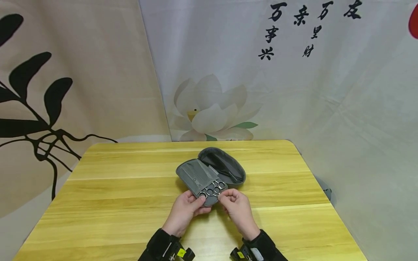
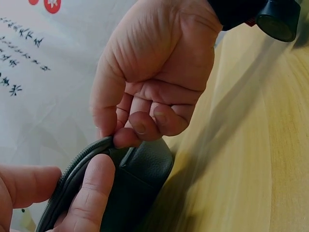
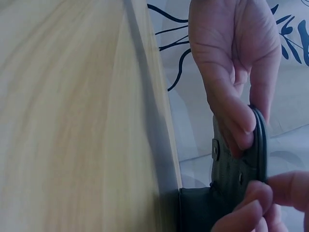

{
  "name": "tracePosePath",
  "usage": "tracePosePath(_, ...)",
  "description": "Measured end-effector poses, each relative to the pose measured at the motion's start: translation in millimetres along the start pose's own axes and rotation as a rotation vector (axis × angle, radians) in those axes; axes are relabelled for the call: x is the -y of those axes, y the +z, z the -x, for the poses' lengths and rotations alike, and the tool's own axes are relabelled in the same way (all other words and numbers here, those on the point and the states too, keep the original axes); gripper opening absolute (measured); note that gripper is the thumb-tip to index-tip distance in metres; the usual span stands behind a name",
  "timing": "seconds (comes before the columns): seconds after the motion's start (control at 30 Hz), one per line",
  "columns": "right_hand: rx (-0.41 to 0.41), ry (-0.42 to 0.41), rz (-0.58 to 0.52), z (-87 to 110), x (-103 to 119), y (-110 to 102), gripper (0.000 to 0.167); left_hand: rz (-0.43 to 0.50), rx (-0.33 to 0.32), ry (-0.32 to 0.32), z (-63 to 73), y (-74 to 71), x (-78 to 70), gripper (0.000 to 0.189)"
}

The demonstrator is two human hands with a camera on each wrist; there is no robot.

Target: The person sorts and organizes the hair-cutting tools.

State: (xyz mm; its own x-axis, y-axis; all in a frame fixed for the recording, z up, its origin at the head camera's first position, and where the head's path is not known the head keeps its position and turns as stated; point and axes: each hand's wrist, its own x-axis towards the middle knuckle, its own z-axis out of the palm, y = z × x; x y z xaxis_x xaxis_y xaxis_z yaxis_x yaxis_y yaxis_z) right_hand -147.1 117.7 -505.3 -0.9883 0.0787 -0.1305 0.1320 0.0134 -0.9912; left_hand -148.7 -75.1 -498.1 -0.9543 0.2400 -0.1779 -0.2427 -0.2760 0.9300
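A dark grey zip case lies unfolded above the table, its pocketed flap toward me and its hollow shell behind. From the flap's pocket stick out the metal finger rings of several scissors. My left hand grips the flap's near left edge, thumb on top and fingers underneath. With thumb and forefinger my right hand pinches the flap's near right edge, beside the rings. In the left wrist view the right hand pinches the case's zipped rim. A slim dark tool lies in the shell.
The wooden table spreads around the case on both sides. Printed cloth hangs behind it and along the sides. A small camera is strapped to each wrist over dark sleeves.
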Motion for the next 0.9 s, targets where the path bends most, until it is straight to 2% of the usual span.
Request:
tracePosePath(0.2,0.014,-0.033,0.025,-0.7,-1,-4,0.015,0.006,-0.012,0.001,-0.9,-3.3,-0.8,0.046)
tracePosePath(0.4,-0.036,-0.106,0.099,-2.9,2,-10,0.015,0.009,-0.037,0.004,-1.6,-7.6,-3.5,0.045)
tracePosePath(0.63,-0.139,-0.212,0.267,-4.5,0,-17,0.015,0.012,-0.060,0.001,-1.0,-9.4,-6.0,0.043)
tracePosePath(0.77,-0.190,-0.243,0.354,-6.6,0,-22,0.023,0.021,-0.097,0.013,-0.6,-10.7,-7.1,0.041)
tracePosePath(0.9,-0.197,-0.254,0.417,-9.0,0,-27,0.026,0.021,-0.134,0.025,-0.7,-12.3,-9.1,0.038)
